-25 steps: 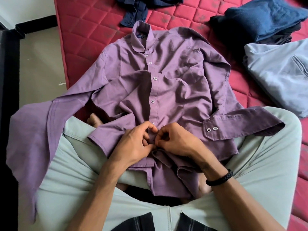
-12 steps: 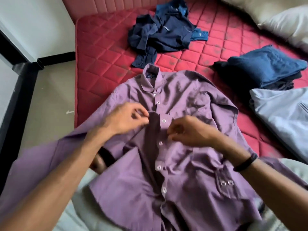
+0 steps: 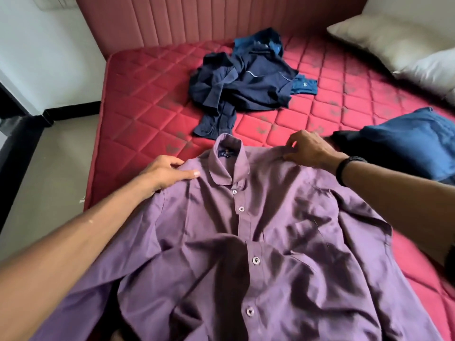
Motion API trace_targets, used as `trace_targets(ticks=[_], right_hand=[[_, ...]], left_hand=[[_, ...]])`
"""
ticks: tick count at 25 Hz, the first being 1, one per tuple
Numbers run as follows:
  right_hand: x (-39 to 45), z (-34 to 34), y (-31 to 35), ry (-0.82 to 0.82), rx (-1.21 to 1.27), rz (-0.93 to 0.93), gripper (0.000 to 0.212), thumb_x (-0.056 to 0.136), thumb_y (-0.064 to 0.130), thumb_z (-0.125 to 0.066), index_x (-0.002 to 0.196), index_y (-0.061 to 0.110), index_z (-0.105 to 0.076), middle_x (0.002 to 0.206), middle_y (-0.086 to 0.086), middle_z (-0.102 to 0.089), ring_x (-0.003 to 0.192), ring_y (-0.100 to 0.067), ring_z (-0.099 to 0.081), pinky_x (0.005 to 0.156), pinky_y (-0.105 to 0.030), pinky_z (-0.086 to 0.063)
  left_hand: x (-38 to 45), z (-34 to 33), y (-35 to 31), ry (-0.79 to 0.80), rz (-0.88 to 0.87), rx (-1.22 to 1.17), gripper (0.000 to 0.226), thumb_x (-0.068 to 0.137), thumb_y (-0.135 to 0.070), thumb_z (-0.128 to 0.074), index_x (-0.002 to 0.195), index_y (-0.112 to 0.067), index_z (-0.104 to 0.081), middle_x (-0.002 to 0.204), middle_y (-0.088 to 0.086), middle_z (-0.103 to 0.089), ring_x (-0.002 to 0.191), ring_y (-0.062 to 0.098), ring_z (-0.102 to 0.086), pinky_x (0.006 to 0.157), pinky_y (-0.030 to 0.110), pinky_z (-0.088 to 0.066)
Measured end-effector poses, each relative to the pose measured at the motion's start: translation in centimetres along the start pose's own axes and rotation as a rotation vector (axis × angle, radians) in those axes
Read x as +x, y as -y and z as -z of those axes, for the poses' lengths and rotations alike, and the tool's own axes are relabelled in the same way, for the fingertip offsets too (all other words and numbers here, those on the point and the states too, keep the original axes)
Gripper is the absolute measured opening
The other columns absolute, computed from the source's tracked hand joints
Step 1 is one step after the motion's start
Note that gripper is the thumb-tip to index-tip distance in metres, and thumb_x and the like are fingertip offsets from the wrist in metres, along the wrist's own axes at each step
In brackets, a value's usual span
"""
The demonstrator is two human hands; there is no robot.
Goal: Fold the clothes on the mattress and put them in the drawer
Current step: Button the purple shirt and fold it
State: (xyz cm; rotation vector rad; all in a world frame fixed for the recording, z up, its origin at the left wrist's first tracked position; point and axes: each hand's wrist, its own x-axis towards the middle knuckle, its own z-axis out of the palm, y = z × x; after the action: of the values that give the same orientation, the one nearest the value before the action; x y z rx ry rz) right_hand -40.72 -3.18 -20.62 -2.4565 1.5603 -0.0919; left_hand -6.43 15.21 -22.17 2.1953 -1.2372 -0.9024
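Purple shirt [image 3: 258,242] lies front-up, buttoned, on red mattress [image 3: 147,99]. Left hand [image 3: 165,172] grips its left shoulder, thumb on top, fingers curled under. Right hand [image 3: 307,150] pinches other shoulder. Crumpled navy clothes [image 3: 241,87] lie beyond collar.

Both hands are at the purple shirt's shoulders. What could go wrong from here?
1. The purple shirt is creased across its front, and a wrinkle runs over the placket; folding now would likely lock those in.
2. The left hand and right hand sit at uneven heights, so a lift or flip may skew the shirt.
3. The navy clothes pile lies just past the collar; a shirt pushed forward could snag it.
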Motion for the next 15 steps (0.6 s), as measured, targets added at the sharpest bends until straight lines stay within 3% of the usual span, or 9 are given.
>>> trace_targets(ticks=[3, 6, 8, 9, 11, 13, 15], right_hand=[[0.8, 0.7, -1.5, -0.1, 0.046, -0.052, 0.016, 0.081, 0.029, -0.068, 0.096, 0.026, -0.072, 0.104, -0.018, -0.072, 0.1, -0.041, -0.067, 0.085, -0.043, -0.056], [0.6, 2.2, -3.8, -0.148, 0.078, -0.178, 0.021, 0.083, 0.02, -0.062, 0.1, 0.029, -0.07, 0.106, -0.018, -0.072, 0.101, -0.04, -0.068, 0.085, -0.045, -0.056], [0.4, 1.9, -4.9, -0.127, 0.064, -0.184, 0.026, 0.084, 0.014, -0.06, 0.103, 0.028, -0.07, 0.108, -0.018, -0.073, 0.102, -0.039, -0.069, 0.087, -0.044, -0.056], [0.4, 1.6, -5.1, -0.122, 0.108, -0.166, 0.026, 0.086, 0.015, -0.06, 0.106, 0.027, -0.069, 0.11, -0.017, -0.073, 0.102, -0.037, -0.068, 0.088, -0.042, -0.056], [0.2, 0.9, -5.2, -0.057, 0.221, -0.113, 0.023, 0.091, 0.03, -0.069, 0.113, 0.026, -0.066, 0.104, -0.008, -0.073, 0.095, -0.03, -0.068, 0.087, -0.036, -0.053], [0.2, 0.4, -5.6, 0.004, 0.211, -0.055, 0.037, 0.081, 0.05, -0.082, 0.104, 0.028, -0.063, 0.089, 0.001, -0.069, 0.084, -0.022, -0.066, 0.079, -0.033, -0.051], [0.2, 0.4, -6.3, -0.028, 0.158, -0.043, 0.037, 0.072, 0.05, -0.089, 0.079, 0.026, -0.061, 0.074, 0.002, -0.064, 0.077, -0.027, -0.065, 0.07, -0.033, -0.047]], left_hand=[[0.5, 0.8, 0.2, 0.133, -0.006, 0.014, 0.071, 0.054, -0.064, -0.093, 0.107, -0.02, -0.078, 0.101, 0.0, -0.079, 0.099, 0.023, -0.074, 0.09, 0.035, -0.056], [0.3, 1.8, -0.4, 0.116, -0.003, 0.037, 0.057, 0.058, -0.068, -0.089, 0.082, -0.017, -0.081, 0.079, -0.007, -0.078, 0.073, 0.011, -0.072, 0.068, 0.027, -0.054], [0.7, 2.4, -1.1, 0.115, -0.045, -0.082, 0.068, 0.055, -0.074, -0.088, 0.079, -0.011, -0.076, 0.079, -0.004, -0.075, 0.067, 0.01, -0.064, 0.063, 0.026, -0.048], [1.3, 2.6, -1.3, 0.163, -0.046, -0.223, 0.07, 0.052, -0.072, -0.09, 0.084, -0.012, -0.075, 0.087, 0.002, -0.076, 0.072, 0.012, -0.066, 0.067, 0.027, -0.051], [2.2, 3.0, -1.5, 0.332, 0.051, -0.508, 0.067, 0.053, -0.05, -0.097, 0.101, -0.008, -0.078, 0.115, 0.013, -0.076, 0.092, 0.017, -0.074, 0.084, 0.029, -0.061], [2.6, 3.3, -1.2, 0.472, 0.162, -0.466, 0.074, 0.043, -0.036, -0.105, 0.106, -0.006, -0.08, 0.121, 0.018, -0.073, 0.103, 0.022, -0.074, 0.092, 0.033, -0.06], [2.9, 3.5, -0.9, 0.554, 0.203, -0.293, 0.079, 0.041, -0.034, -0.104, 0.11, -0.006, -0.079, 0.118, 0.019, -0.074, 0.11, 0.028, -0.072, 0.104, 0.041, -0.054]])
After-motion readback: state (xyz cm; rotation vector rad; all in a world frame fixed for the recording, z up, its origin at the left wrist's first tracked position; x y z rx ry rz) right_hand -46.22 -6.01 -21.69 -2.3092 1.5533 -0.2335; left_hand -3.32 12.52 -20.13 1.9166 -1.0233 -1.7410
